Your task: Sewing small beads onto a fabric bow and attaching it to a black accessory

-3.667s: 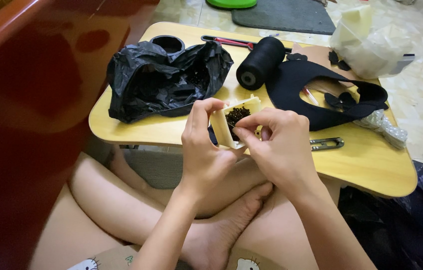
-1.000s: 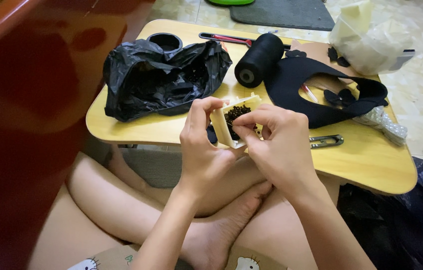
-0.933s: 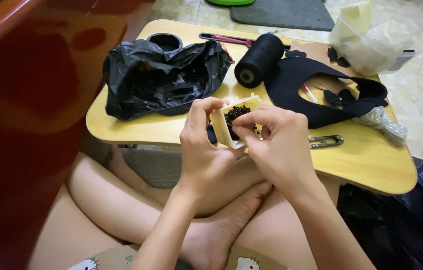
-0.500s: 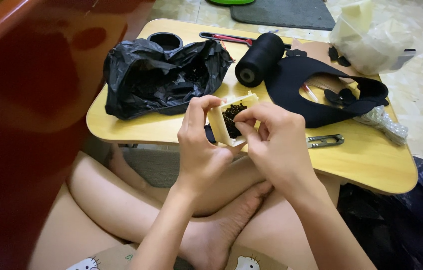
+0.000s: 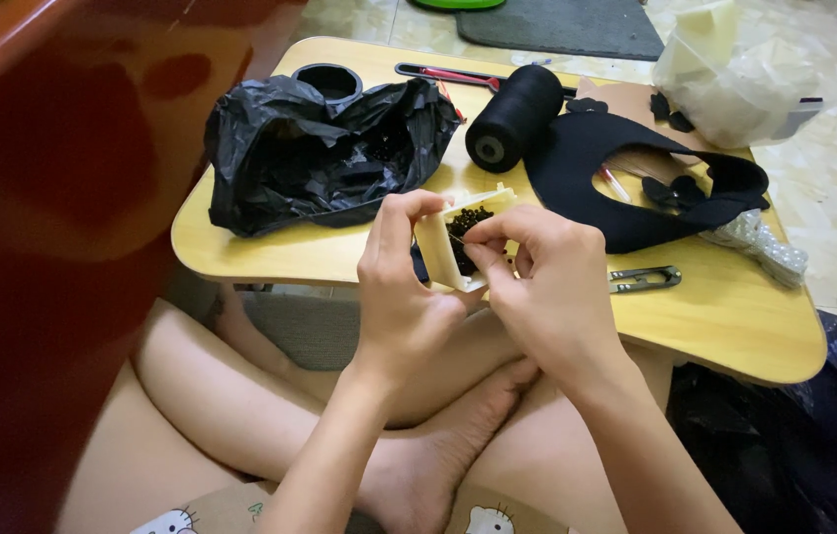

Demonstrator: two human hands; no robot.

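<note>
My left hand (image 5: 401, 289) holds a small cream box (image 5: 450, 244) tilted toward me, with small black beads (image 5: 468, 223) inside. My right hand (image 5: 547, 287) is at the box's open side, its thumb and forefinger pinched over the beads; a thin needle seems to be between them, too fine to be sure. Both hands hover just above the near edge of a low wooden lap table (image 5: 725, 316), over my crossed bare legs.
On the table lie a crumpled black plastic bag (image 5: 320, 153), a black round cup (image 5: 327, 82), a black thread spool (image 5: 514, 117), black fabric pieces (image 5: 636, 188), small metal snips (image 5: 644, 280), a red-handled tool (image 5: 448, 75) and a beaded strip (image 5: 767, 249). A clear plastic bag (image 5: 735, 69) sits beyond; red furniture (image 5: 52, 218) stands left.
The hands have stayed at the box with only slight finger shifts; the view has shifted a little. Nothing on the table has moved.
</note>
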